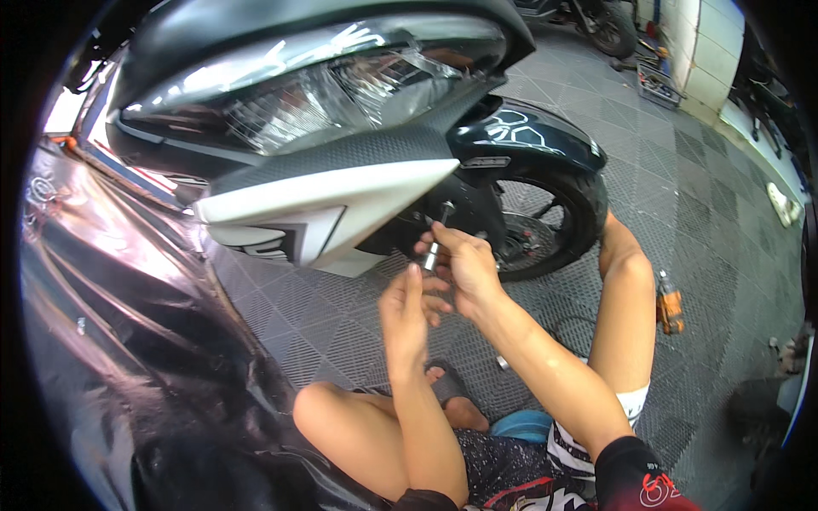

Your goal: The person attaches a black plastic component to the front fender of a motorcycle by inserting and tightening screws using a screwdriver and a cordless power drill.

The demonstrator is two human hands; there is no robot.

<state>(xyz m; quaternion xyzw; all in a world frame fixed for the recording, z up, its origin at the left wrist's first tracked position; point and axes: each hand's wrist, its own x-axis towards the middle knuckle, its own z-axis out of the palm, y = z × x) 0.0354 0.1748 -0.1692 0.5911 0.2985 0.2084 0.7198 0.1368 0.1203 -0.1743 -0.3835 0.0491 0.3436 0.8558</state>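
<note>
My right hand [470, 268] is closed round a slim silver tool, its thumb and index finger pinching it. The tool's thicker lower end looks like a socket [432, 257]. A small metal tip [447, 208] shows above the fingers; I cannot tell if it belongs to the same tool. Just below the socket my left hand [406, 313] has its fingers apart, thumb up near the socket's lower end. Both hands are in front of the dark inner panel [409, 223] of a scooter, between its white side panel [375, 192] and front wheel [588, 223].
An orange power tool [671, 305] lies on the grey tiled floor [648, 187] beyond my right knee. A small silver part [502, 363] is near my right forearm. Black sheeting [128, 341] drapes at the left. A tool tray [658, 89] stands by the far pillar.
</note>
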